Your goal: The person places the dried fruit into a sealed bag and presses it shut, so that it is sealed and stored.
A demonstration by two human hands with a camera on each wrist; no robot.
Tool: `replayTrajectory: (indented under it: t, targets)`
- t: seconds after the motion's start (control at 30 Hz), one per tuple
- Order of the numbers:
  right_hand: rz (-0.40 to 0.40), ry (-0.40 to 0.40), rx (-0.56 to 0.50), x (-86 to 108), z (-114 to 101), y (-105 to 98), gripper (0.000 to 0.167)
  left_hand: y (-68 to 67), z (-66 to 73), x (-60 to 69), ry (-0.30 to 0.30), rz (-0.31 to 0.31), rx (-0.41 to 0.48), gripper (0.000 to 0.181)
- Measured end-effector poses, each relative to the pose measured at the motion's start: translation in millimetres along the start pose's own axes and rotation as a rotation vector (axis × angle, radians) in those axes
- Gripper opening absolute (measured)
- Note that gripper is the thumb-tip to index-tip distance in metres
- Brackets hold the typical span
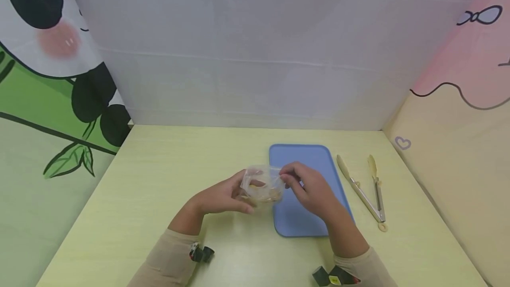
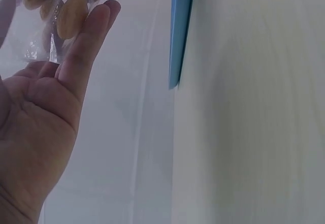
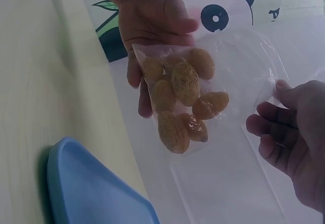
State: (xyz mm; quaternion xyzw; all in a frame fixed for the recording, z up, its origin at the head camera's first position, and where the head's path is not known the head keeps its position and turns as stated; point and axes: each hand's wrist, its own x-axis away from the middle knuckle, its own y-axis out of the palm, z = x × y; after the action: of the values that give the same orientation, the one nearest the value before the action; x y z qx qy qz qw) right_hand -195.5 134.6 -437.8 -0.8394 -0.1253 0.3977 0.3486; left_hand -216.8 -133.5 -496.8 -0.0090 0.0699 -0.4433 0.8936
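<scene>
A clear plastic bag [image 1: 260, 185] hangs between the two hands above the table. Inside it are several tan, wrinkled oval pieces [image 3: 185, 84], like dried fruits or nuts; their exact kind I cannot tell. My left hand [image 1: 225, 194] is behind and under the bag, its fingers fairly straight against the plastic and the thumb apart, as the left wrist view shows the palm [image 2: 48, 112] uncurled. With thumb and fingers, my right hand [image 1: 312, 189] pinches the bag's edge, seen at the right in the right wrist view.
On the table [image 1: 159, 167] a blue tray [image 1: 303, 220] lies under and behind the right hand. To its right rest metal tongs [image 1: 366, 198] with beige tips, spread apart. A pale cloth wall [image 1: 255, 87] closes off the back, with printed panels at both sides.
</scene>
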Motion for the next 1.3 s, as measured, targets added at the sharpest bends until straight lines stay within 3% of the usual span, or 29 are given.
replayTrajectory:
  t: [0.27,0.57,0.83,1.0,1.3]
  targets:
    - [0.038,0.048,-0.005,-0.9,-3.3,-4.9,0.008,0.3,0.3,-1.2,-0.007,0.02,-0.024,0.075]
    - [0.106,0.046,-0.023,-0.9,-1.3,-13.4,0.01,0.6,0.5,0.2,-0.086,0.034,-0.01,0.071]
    - [0.134,0.067,-0.002,1.4,-0.3,-21.4,0.01,2.3,0.2,3.5,-0.107,0.023,-0.02,0.057]
    - [0.153,0.079,0.031,2.3,0.0,-23.8,0.008,0.7,-1.3,2.7,-0.085,-0.012,0.006,0.056]
    - [0.227,0.125,-0.013,2.2,1.4,-25.4,0.005,-0.4,-3.9,1.5,-0.052,-0.037,0.043,0.058]
